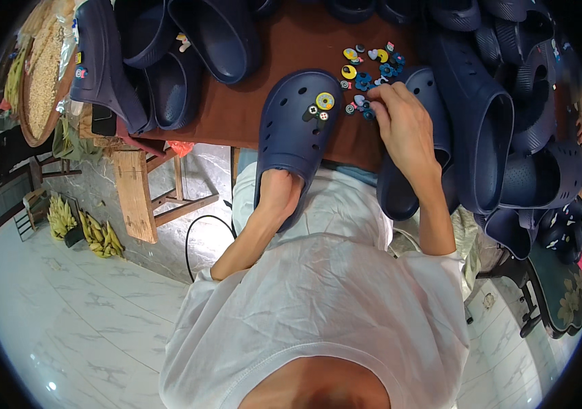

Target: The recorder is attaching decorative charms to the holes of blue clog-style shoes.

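My left hand (281,193) is pushed into the opening of a navy clog (289,133) and holds it from inside; its fingers are hidden. On the upper of this clog sit a yellow ring-shaped charm (325,101) and a dark game-controller charm (316,114), close to the right side. Over the table, my right hand (403,119) has its fingers curved down among a cluster of small shoe charms (363,80), with thumb and index finger apart. The cluster has dark blue flowers, yellow pieces and pale hearts. Another navy clog (400,184) lies partly under the right wrist.
Many navy clogs (471,129) crowd the table's right side, and more clogs (226,41) stand at the left. A brown cloth (236,116) covers the table. Beyond its left edge are a wooden stool (135,194), a grain tray (42,82) and yellow bananas (100,237).
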